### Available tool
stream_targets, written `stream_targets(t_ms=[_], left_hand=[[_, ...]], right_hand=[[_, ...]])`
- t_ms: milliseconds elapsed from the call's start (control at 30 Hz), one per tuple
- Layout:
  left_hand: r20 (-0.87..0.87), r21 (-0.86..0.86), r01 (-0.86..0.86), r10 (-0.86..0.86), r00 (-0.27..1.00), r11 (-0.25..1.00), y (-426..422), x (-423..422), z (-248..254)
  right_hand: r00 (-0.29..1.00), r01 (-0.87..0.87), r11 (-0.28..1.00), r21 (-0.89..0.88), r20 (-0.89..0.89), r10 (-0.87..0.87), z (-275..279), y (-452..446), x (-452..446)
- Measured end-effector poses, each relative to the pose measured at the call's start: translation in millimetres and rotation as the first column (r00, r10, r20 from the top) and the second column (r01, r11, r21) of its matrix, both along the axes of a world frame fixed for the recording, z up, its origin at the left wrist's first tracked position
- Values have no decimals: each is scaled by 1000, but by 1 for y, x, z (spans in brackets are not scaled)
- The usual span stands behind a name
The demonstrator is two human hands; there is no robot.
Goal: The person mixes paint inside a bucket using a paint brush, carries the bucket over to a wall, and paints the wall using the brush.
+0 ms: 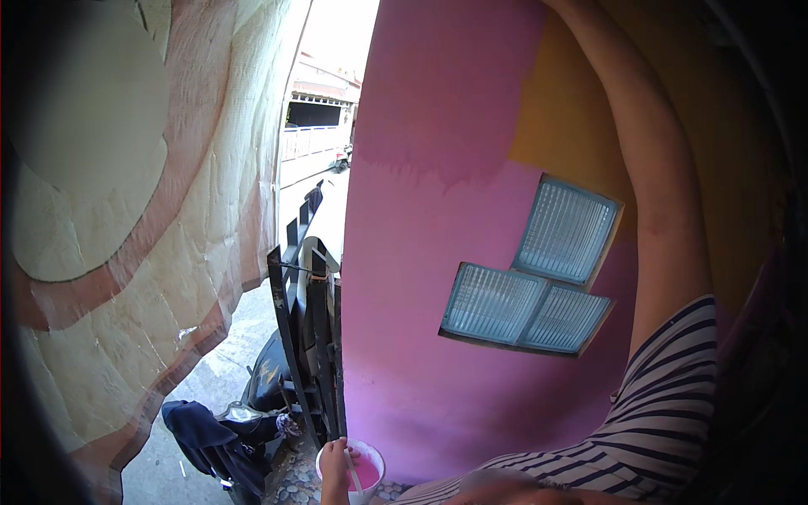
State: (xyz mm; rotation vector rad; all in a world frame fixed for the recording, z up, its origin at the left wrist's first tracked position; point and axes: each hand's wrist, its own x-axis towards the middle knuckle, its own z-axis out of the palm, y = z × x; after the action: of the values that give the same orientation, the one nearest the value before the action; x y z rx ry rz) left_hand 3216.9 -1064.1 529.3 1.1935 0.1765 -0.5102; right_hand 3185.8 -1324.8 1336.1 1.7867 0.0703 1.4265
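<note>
My left hand is low in the view, its fingers closed at the near side of a white paint bucket. Pink paint shows inside the bucket. A pale narrow strip, which looks like the bucket's handle, runs down beside my fingers. My right arm, in a striped sleeve, reaches up along the wall. The right hand lies beyond the top edge, so whatever it holds is hidden. Fresh darker pink covers the upper wall beside a yellow-orange area.
Glass blocks are set into the pink wall. A dark metal gate stands at the wall's left edge, with a motorbike and dark cloth near it. A large patterned sheet hangs at left.
</note>
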Motion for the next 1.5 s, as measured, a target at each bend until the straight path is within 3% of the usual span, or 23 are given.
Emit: stream_targets(t_ms=[100,167,200,267,300,367,400,467,600,667,733,800,867,933,1000,1067,1167,1300,1333,1367,1500], left_hand=[[-23,5,35,-35,999,999,11,8,-14],[-42,14,40,-39,998,999,15,10,-11],[-59,33,37,-35,998,999,18,11,-10],[-44,23,46,-45,998,999,24,11,-9],[-28,6,54,-54,998,998,26,10,-9],[-27,1,70,-70,997,998,31,11,-13],[-18,-6,81,-81,997,997,31,12,-14],[-27,5,73,-73,997,997,32,14,-15],[-46,4,56,-55,997,998,37,15,-14],[-56,-22,53,-54,997,998,41,21,-29],[-69,-56,55,-59,996,997,46,22,-27],[-63,63,91,-87,994,994,58,15,-1],[-36,84,88,-85,996,993,64,10,21],[-9,106,86,-86,996,991,70,13,25],[124,259,131,-167,978,957,72,18,21],[100,218,130,-154,983,967,70,17,30],[45,184,142,-153,987,973,64,10,43],[-21,179,161,-160,987,971,53,18,21],[-82,-11,82,-82,993,997,48,16,15],[-81,-13,85,-85,993,996,48,17,11],[-91,-51,77,-82,993,996,51,19,18]], right_hand=[[997,-49,997,-59,-62,46,-52,6,1],[896,-237,968,86,-366,252,-77,10,-9],[895,-236,968,85,-368,250,-86,22,-17],[962,74,997,-34,-262,-81,-93,48,-37],[961,77,996,-32,-264,-83,-86,55,-39],[992,120,972,200,-55,-112,-60,62,-31],[992,121,974,193,-54,-113,-41,58,-25],[996,-32,993,-116,76,41,-3,38,-10],[999,-25,1000,-14,45,26,11,36,16],[988,152,987,55,-28,-150,-4,36,28],[994,65,997,-31,-89,-68,-29,23,31],[988,-28,993,-113,-153,10,-54,39,15],[947,93,995,-23,-306,-95,-78,80,-11],[971,121,992,-35,-205,-125,-66,76,-13],[982,151,987,-56,-105,-156,-43,70,-9],[1000,-1,999,-47,9,1,-13,65,-1],[994,10,1000,-12,107,-8,19,62,16],[999,-50,999,-13,22,50,14,46,33],[996,84,996,-7,-10,-85,2,47,32],[975,219,976,-5,-44,-219,-11,48,28],[983,130,988,-81,-119,-139,-45,51,-1]])
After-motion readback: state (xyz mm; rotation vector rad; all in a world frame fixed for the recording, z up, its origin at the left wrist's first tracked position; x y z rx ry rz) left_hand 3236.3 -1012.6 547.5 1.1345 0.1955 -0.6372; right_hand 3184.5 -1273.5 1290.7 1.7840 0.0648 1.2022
